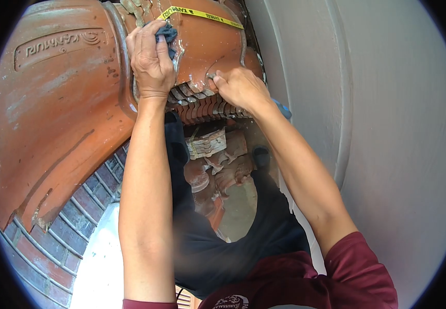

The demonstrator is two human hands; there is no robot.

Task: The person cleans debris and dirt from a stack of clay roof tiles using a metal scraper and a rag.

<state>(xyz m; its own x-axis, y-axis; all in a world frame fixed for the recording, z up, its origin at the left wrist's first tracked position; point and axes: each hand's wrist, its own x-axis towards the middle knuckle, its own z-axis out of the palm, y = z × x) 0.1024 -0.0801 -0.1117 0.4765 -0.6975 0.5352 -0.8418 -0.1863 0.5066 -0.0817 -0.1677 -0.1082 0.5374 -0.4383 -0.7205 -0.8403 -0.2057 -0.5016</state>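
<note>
My left hand (151, 59) is on the upper left of a stack of orange clay roof tiles (200, 44). Its fingers close around a dark blue cloth (167, 33), pressed against the tile. White smears mark the tile beside the cloth. My right hand (241, 87) rests at the tile's lower right edge, fingers curled in. A small dark bit shows at its fingertips, too small to name. Something blue (283, 109) shows behind the right wrist. A yellow strap (197, 14) with black lettering crosses the tile above my hands.
A large orange tile (63, 82) stamped KANMURI stands on the left. Below my hands are stacked tile edges (202, 108) and broken tile pieces (233, 165) between my legs. A grey wall panel (388, 129) rises on the right. Brickwork (81, 216) shows at lower left.
</note>
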